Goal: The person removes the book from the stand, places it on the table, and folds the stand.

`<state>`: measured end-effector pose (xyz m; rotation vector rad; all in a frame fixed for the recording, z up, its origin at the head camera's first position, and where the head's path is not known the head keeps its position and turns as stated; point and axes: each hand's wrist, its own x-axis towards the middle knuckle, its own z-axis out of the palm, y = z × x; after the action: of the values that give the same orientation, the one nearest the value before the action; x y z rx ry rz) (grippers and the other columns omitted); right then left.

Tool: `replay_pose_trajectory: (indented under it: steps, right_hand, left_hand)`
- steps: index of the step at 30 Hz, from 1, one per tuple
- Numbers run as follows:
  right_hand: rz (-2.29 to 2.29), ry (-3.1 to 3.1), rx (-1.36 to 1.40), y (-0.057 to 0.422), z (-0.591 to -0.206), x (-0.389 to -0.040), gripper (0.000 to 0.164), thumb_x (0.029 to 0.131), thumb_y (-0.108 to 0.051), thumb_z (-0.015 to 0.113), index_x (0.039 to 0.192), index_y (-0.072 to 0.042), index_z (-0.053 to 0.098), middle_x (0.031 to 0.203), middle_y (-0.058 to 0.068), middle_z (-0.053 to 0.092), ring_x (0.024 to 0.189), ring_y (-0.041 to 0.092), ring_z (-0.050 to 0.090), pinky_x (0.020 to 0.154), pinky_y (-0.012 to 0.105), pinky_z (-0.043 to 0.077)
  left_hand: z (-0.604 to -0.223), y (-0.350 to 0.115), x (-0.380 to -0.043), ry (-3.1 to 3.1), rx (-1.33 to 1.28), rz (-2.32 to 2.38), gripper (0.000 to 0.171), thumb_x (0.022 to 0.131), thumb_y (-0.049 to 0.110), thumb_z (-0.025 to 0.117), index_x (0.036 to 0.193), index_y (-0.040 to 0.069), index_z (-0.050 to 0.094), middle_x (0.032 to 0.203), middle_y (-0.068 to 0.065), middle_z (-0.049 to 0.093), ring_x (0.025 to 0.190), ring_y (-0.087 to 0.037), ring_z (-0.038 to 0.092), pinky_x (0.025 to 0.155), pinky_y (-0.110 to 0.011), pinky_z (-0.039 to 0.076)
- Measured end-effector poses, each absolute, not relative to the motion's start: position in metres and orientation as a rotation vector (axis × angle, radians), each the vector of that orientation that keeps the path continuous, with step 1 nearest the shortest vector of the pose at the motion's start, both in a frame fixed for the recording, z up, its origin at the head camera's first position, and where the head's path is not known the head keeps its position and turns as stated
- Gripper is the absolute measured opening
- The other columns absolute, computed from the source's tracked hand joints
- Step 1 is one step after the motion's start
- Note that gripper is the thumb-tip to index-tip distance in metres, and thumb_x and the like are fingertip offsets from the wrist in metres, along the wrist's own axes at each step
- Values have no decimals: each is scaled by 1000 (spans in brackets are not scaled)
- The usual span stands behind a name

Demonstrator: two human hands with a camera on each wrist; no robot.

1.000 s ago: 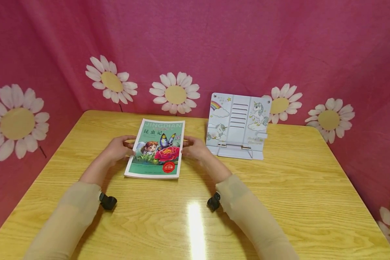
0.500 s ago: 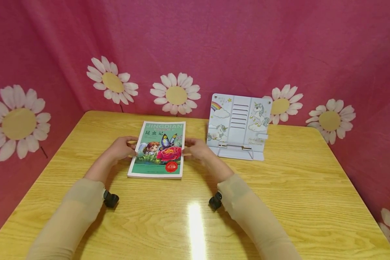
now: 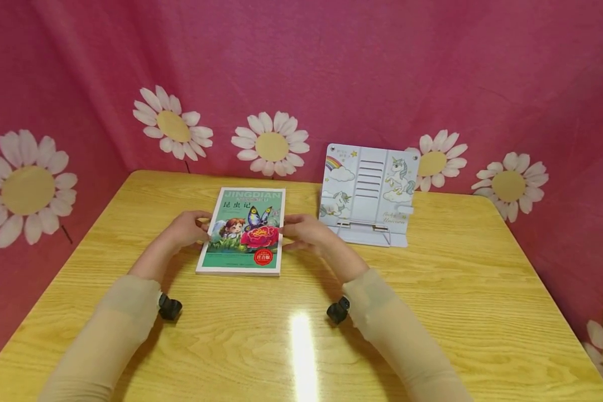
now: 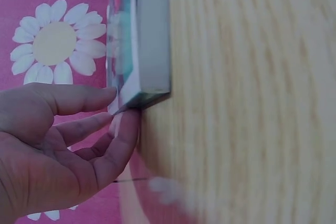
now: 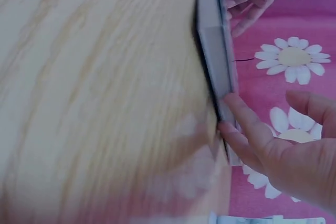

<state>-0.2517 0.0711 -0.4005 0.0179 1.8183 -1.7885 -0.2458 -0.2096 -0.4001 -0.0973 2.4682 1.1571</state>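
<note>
Left hand: The left hand (image 3: 185, 228) is on the book's left side. Its fingers are a bit bent and its thumb is near the cover, all by the edge. The fingertips touch the book, but the pictures do not show for sure if they pinch it.
Right hand: The right hand (image 3: 311, 231) is on the other side. Two long, nearly straight fingers touch the page edges, and the thumb sticks out away from the book. The hand is not wrapped around anything.
Book: The book (image 3: 243, 229) lies flat on the table between the two hands, cover up. The cover is green, with a child, a butterfly and a big red flower. "JINGDIAN" is at the top.
Sleeves: Both sleeves (image 3: 105, 329) are tan. A small black gadget (image 3: 170, 307) sits at each wrist.
Unicorn stand: The white stand (image 3: 369, 184) leans back to the right of the book, near the right hand. It has unicorns, a rainbow and a row of slots.
Table: The table (image 3: 457, 307) is yellow wood with a shiny stripe of light (image 3: 304, 357).
Cloth: The pink cloth (image 3: 382, 67) hangs behind, with big white daisies (image 3: 271, 146).
</note>
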Motion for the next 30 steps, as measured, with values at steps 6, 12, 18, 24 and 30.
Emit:
replay_pose_trajectory:
  steps: [6, 12, 18, 24, 30]
  right_hand:
    - [-1729, 1875, -31, 83, -385, -244, 58, 95, -5, 48, 147, 3, 23, 145, 23, 37, 131, 35, 40, 95, 46, 47]
    - [-1708, 1980, -55, 99, -369, -239, 59, 96, -6, 50, 148, -2, 24, 151, 20, 26, 132, 31, 40, 102, 44, 42]
    - [-1662, 2092, -114, 124, -361, -234, 59, 96, -9, 52, 149, -6, 26, 150, 21, 29, 132, 32, 40, 104, 47, 39]
    - [-1651, 2229, -194, 151, -350, -226, 61, 96, -9, 52, 150, -6, 23, 149, 22, 31, 131, 35, 40, 101, 43, 43]
    - [-1673, 2387, -198, 174, -346, -219, 61, 95, -14, 55, 149, -9, 26, 149, 20, 33, 131, 32, 42, 101, 40, 43]
  left_hand:
    - [-391, -207, -240, 2495, -61, 1104, 67, 89, 14, 63, 145, -3, 29, 124, -25, 45, 98, -30, 48, 72, -31, 55]
    - [-380, -198, -236, 2574, 14, 1054, 71, 91, 21, 61, 148, 0, 24, 138, -30, 38, 109, -37, 52, 83, -39, 54]
    - [-369, -185, -230, 2643, 84, 1013, 72, 90, 26, 63, 148, 2, 27, 139, -28, 40, 118, -41, 49, 90, -46, 50]
    - [-357, -166, -224, 2678, 151, 1053, 69, 91, 26, 62, 147, 4, 29, 139, -25, 42, 122, -40, 46, 93, -48, 48]
    - [-353, -147, -219, 2700, 208, 1159, 67, 91, 25, 61, 148, 8, 29, 140, -21, 43, 123, -36, 46, 96, -48, 46]
